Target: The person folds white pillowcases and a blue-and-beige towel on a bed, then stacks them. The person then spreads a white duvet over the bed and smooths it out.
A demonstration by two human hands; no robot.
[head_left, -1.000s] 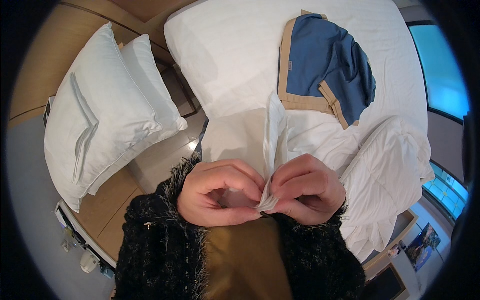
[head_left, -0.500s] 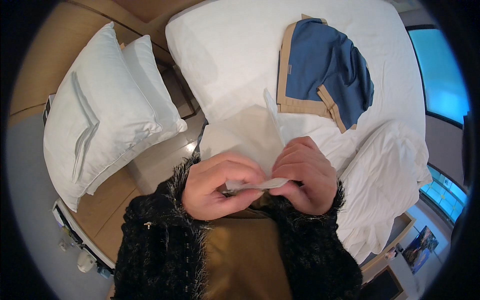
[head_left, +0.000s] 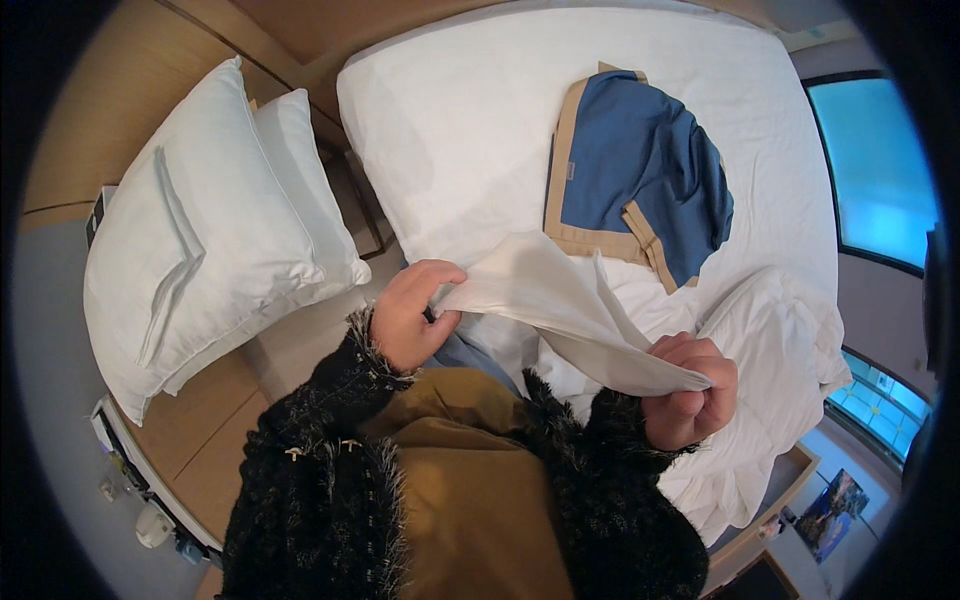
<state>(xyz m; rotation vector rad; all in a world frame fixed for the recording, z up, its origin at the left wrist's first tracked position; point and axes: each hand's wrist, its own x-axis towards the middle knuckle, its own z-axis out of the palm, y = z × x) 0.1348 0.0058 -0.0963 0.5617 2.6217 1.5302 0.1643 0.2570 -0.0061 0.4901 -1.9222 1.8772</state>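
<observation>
A thin white cloth (head_left: 555, 295), which could be a pillowcase, stretches between my two hands above the near edge of the bed. My left hand (head_left: 412, 315) pinches one corner between thumb and fingers. Lower and to the right, my right hand (head_left: 692, 390) is closed around the opposite end of it. The cloth sags in a fold in the middle, with one point sticking up near its right side. Just beyond it on the bed lies a blue cloth with a tan border (head_left: 640, 160), rumpled at its right side.
The bed (head_left: 450, 130) has a white sheet, with crumpled white bedding (head_left: 775, 350) on its right. White pillows (head_left: 215, 240) are stacked at the left over a wooden cabinet (head_left: 215, 410), with a folded white cloth on top. A window (head_left: 870, 160) is at the far right.
My hands were close together at the cloth's edge and have moved apart, the left up and left, the right rightward and down. The cloth is now spread between them.
</observation>
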